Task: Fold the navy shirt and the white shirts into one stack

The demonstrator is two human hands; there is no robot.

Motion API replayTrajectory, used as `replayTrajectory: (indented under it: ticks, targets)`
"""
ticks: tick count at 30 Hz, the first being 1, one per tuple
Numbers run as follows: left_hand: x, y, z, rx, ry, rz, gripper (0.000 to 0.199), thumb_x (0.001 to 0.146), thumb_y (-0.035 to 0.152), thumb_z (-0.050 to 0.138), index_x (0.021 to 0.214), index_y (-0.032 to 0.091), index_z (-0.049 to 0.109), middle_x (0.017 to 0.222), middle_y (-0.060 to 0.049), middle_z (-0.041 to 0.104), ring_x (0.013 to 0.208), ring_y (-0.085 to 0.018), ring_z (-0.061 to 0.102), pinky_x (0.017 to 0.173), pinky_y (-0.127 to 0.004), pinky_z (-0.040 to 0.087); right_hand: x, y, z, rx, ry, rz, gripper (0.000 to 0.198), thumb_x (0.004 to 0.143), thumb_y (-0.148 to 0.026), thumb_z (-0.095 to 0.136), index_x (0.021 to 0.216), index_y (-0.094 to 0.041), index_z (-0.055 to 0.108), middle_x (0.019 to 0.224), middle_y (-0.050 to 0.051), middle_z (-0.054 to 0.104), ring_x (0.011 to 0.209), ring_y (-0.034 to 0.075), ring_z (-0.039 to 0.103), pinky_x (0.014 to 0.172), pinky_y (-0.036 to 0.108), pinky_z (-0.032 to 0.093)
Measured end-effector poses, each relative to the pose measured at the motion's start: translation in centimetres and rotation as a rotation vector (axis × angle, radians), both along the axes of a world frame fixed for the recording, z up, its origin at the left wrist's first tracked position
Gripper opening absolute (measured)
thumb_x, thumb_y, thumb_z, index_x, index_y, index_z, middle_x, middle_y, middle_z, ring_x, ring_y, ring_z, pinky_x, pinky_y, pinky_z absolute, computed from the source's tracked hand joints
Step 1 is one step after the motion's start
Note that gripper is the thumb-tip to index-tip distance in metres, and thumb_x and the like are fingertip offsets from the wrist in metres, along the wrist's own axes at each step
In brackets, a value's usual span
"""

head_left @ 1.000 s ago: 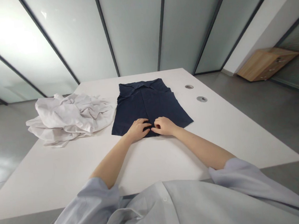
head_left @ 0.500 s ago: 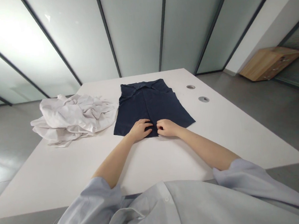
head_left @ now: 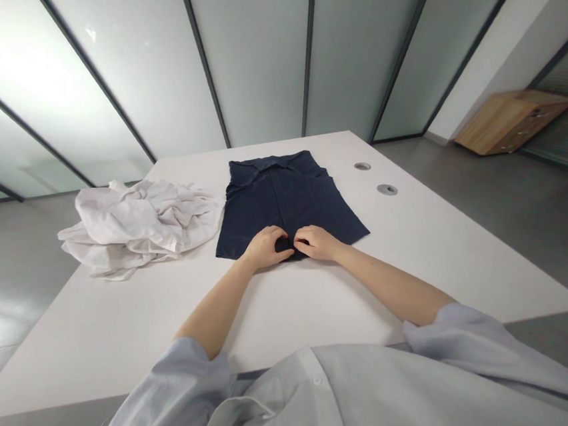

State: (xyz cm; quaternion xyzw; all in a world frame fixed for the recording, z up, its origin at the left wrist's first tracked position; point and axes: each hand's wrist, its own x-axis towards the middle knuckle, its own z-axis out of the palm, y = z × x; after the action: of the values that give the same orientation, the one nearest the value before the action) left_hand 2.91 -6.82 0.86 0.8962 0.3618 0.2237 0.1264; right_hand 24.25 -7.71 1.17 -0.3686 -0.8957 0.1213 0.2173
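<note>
A dark navy garment [head_left: 300,195], with a seam down its middle, lies spread on the white table [head_left: 303,311]. Both of my hands are at the middle of its near edge, close beside each other. My left hand [head_left: 266,247] is curved round the cloth just left of the seam, its thumb toward me and dark fabric showing between thumb and fingers. Bent fingers of my right hand [head_left: 317,242] pinch the fabric on the other side. The fingertips partly hide the edge they hold.
A crumpled white cloth [head_left: 139,220] is heaped on the left of the table, close to the navy garment. Two round grommets [head_left: 387,189] are set in the tabletop at right. A wooden cabinet [head_left: 500,118] stands on the floor beyond, and frosted panels [head_left: 259,54] line the back.
My hands have come slightly closer together at the near edge, my left thumb reaching further right. The garment's near right corner has shifted slightly inward. The white cloth has not moved.
</note>
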Motion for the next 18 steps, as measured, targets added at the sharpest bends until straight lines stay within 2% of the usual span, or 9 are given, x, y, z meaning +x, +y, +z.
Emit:
replayTrajectory:
  ticks: [3,5,8,11,15,18]
  targets:
    - [0.2,-0.5,0.3,-0.031,0.083,-0.031,0.065,0.068,0.056,0.076,0.121,0.022,0.062,0.126,-0.011,0.06,0.119,-0.03,0.054,0.104,-0.046,0.042,0.3,0.2,-0.2,-0.032,0.025,-0.077,0.022,0.09,-0.018,0.05,0.081,-0.019,0.07,0.08,0.003,0.071,0.075,0.017,0.062,0.075,0.028,0.041]
    - [0.4,-0.7,0.3,-0.046,0.121,-0.018,0.068,0.069,0.058,0.075,0.126,0.024,0.061,0.135,-0.011,0.055,0.126,-0.031,0.049,0.107,-0.047,0.039,0.4,0.3,-0.2,-0.046,0.046,-0.116,0.023,0.09,-0.017,0.049,0.086,-0.02,0.071,0.081,0.002,0.072,0.075,0.017,0.063,0.074,0.027,0.041]
    - [0.4,-0.6,0.2,-0.048,0.121,-0.014,0.059,0.075,0.054,0.072,0.126,0.026,0.063,0.136,-0.009,0.055,0.127,-0.03,0.049,0.108,-0.046,0.039,0.5,0.3,-0.1,-0.054,0.052,-0.133,0.021,0.088,-0.017,0.051,0.087,-0.02,0.072,0.08,0.002,0.072,0.074,0.017,0.063,0.072,0.026,0.041]
    - [0.6,-0.4,0.1,-0.016,0.093,-0.019,0.052,0.074,0.048,0.073,0.121,0.025,0.067,0.133,-0.008,0.058,0.124,-0.028,0.052,0.107,-0.044,0.041,0.4,0.2,0.0,-0.055,0.042,-0.117,0.018,0.086,-0.017,0.054,0.084,-0.02,0.071,0.08,0.002,0.072,0.073,0.017,0.062,0.071,0.026,0.041]
    - [1.0,-0.4,0.1,0.027,0.108,-0.056,0.029,0.079,0.036,0.068,0.105,0.024,0.073,0.12,-0.006,0.066,0.111,-0.024,0.06,0.1,-0.038,0.046,0.4,0.3,0.1,-0.056,0.023,-0.065,0.015,0.081,-0.014,0.055,0.076,-0.019,0.068,0.078,0.003,0.069,0.073,0.017,0.061,0.072,0.027,0.042]
    - [1.3,-0.5,0.1,0.034,0.127,-0.063,0.021,0.081,0.027,0.063,0.098,0.023,0.074,0.113,-0.004,0.068,0.104,-0.021,0.062,0.095,-0.034,0.049,0.4,0.4,0.0,-0.042,0.009,-0.008,0.014,0.08,-0.013,0.056,0.072,-0.019,0.066,0.078,0.004,0.066,0.074,0.017,0.059,0.073,0.027,0.043]
